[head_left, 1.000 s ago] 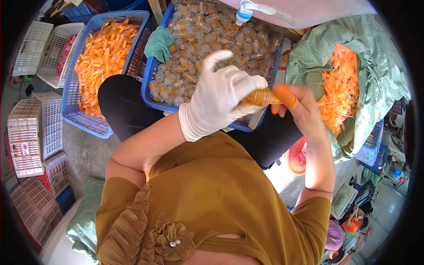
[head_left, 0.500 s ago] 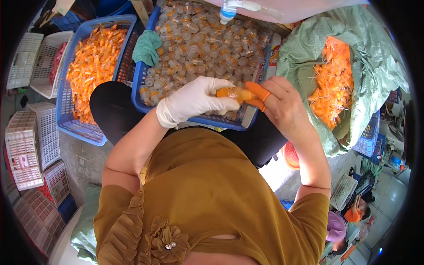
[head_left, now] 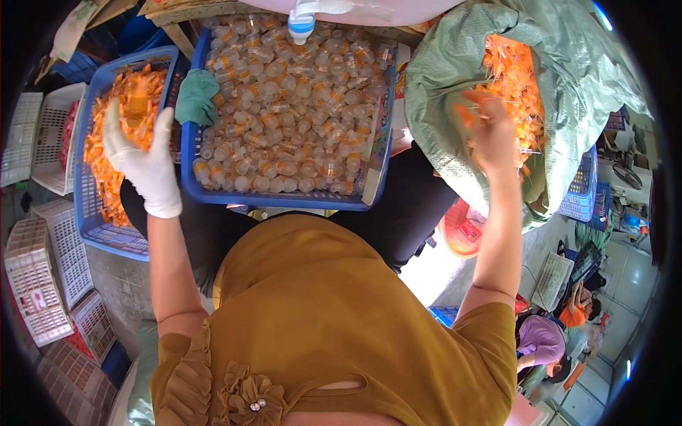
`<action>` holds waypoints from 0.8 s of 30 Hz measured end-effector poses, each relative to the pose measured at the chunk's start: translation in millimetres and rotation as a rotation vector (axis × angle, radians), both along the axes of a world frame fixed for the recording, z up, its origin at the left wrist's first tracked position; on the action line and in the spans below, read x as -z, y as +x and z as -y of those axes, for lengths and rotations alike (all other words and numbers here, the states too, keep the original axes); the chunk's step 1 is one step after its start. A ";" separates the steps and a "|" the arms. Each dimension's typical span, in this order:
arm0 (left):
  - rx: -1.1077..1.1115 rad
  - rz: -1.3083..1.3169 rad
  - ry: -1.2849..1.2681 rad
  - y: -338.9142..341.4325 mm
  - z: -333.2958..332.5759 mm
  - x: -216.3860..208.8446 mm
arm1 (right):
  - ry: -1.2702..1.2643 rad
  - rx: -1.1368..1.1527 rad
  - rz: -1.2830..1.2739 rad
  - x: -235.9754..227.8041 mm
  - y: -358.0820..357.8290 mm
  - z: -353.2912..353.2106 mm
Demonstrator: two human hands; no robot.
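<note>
Above the left blue basket (head_left: 106, 238), the gloved left hand (head_left: 145, 170) spreads wide, a blurred orange bottle (head_left: 137, 99) just beyond its fingers! Half a second ago both hands met at a bottle; now they've split, that shared handling done. Right hand (head_left: 494, 135): at the green sack's (head_left: 440, 85) orange pieces (head_left: 522, 85), too blurred to tell any pinch.

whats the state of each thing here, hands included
blue plastic basket at left, heaped with small orange plastic pieces
blue rectangular plastic tray, full of small translucent bottles
green woven-plastic sack, open, orange pieces with thin white sticks inside
teal fabric cloth, crumpled over the tray's left rim
white-gloved left hand, spread open above the basket
right hand with orange finger covers, blurred at the sack's mouth, grip unclear
</note>
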State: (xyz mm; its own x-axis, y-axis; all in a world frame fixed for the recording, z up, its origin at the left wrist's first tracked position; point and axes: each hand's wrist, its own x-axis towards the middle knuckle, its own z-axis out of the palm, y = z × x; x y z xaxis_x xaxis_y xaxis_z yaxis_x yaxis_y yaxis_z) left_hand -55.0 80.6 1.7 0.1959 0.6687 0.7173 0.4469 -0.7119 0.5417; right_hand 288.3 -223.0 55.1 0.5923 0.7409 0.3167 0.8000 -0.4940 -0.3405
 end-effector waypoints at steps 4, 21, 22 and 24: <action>0.351 -0.128 -0.303 21.4 18.2 -16.7 | -0.286 0.152 0.285 10.1 67.2 42.4; 0.765 -0.038 -1.134 96.1 55.7 98.8 | 0.573 -0.034 -0.683 1.4 66.2 49.9; 0.754 0.014 -1.158 92.4 48.4 78.1 | 0.611 -0.110 -0.685 -9.8 41.9 28.6; 0.733 0.095 -1.130 96.7 42.6 47.8 | 0.599 -0.201 -0.628 -33.5 -3.3 -10.5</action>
